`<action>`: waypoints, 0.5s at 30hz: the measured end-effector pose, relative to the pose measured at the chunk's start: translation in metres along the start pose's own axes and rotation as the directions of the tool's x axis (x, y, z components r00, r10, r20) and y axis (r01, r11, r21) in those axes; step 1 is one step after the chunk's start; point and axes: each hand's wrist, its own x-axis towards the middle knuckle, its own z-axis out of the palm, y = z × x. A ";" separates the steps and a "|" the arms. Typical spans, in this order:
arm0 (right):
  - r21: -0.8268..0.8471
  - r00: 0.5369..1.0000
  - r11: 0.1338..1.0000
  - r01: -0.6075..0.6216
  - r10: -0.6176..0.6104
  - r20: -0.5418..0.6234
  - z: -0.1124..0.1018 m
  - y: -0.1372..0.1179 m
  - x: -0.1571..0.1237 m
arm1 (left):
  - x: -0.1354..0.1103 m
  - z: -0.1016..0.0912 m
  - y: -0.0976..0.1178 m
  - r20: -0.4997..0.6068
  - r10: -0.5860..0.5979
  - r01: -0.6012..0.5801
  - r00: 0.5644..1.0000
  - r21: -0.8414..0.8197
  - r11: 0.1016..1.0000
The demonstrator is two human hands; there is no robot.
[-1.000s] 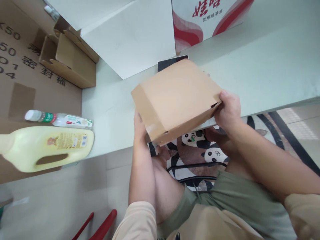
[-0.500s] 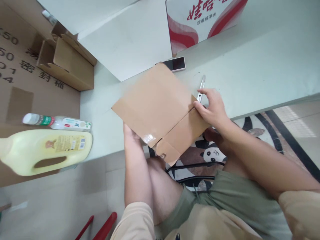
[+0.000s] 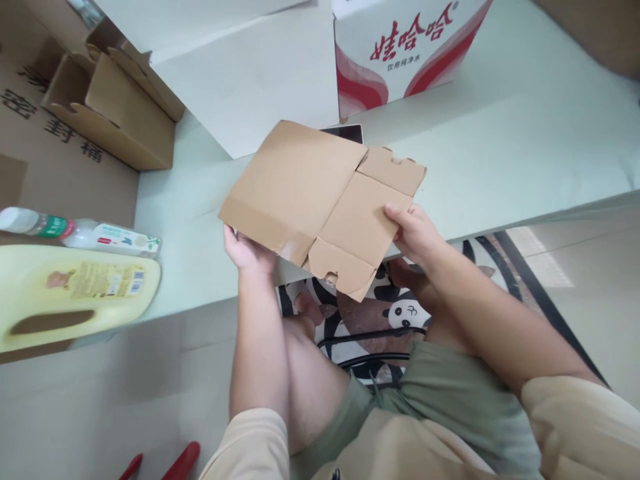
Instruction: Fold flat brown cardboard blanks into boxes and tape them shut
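A flattened brown cardboard box [image 3: 310,193] with open flaps hangs above the front edge of the pale green table [image 3: 500,167]. My left hand [image 3: 247,250] grips its lower left edge from underneath, fingers mostly hidden. My right hand [image 3: 415,233] holds the right flap panel, thumb on top and fingers under it. A dark phone [image 3: 345,132] peeks out from behind the box's far edge.
A red and white carton [image 3: 400,47] stands at the back. A white board [image 3: 250,87] leans beside it. An open cardboard box [image 3: 110,113] sits far left. A clear bottle [image 3: 85,233] and a yellow jug [image 3: 65,293] lie at left. Panda-patterned floor shows below the table edge.
The box went from a closed block to flat, its end flaps now spread open. My right hand slid from the top corner down to the flap panel. The pen is now hidden.
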 end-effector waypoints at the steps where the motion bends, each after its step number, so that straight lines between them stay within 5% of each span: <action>1: 0.021 0.999 1.000 0.019 -0.018 -0.037 0.001 -0.004 -0.001 | 0.001 -0.002 -0.001 -0.020 -0.026 0.025 0.999 -0.024 0.999; 8: 0.231 0.894 0.965 0.124 -0.008 -0.449 -0.036 -0.033 -0.015 | -0.002 0.008 0.006 -0.161 -0.237 0.199 0.958 -0.220 0.955; 15: 0.092 0.618 0.978 0.186 -0.043 -0.785 -0.097 -0.063 -0.087 | -0.020 0.032 0.022 -0.129 -0.314 0.265 0.941 -0.301 0.916</action>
